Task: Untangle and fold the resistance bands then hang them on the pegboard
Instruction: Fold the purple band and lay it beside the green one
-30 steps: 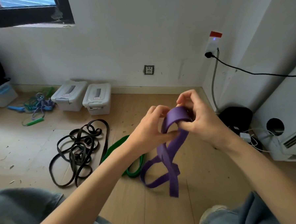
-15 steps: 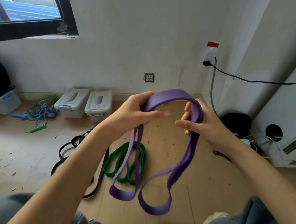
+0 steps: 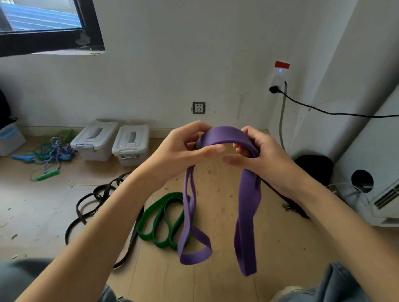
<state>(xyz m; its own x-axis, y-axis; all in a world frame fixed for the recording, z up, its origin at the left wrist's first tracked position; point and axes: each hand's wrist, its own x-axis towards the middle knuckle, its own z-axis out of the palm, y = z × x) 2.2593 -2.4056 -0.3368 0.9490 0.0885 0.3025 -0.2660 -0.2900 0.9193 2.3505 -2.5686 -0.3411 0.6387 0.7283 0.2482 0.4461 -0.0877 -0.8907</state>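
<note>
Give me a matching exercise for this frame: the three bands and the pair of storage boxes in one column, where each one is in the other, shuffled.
Things:
1. purple band
2. green band
3. black band
4. two lidded boxes

Places:
A. against the wall's base
B. looped on the floor, just behind the hanging purple loops
C. held up in both hands
D. sprawled on the floor, partly hidden by the left forearm

Pairs: 1-C, 2-B, 3-D, 4-A

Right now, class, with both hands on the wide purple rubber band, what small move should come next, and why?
Probably bring the left hand and right hand together, doubling the wide purple rubber band: its two loops hang apart, seemingly untangled.
</note>
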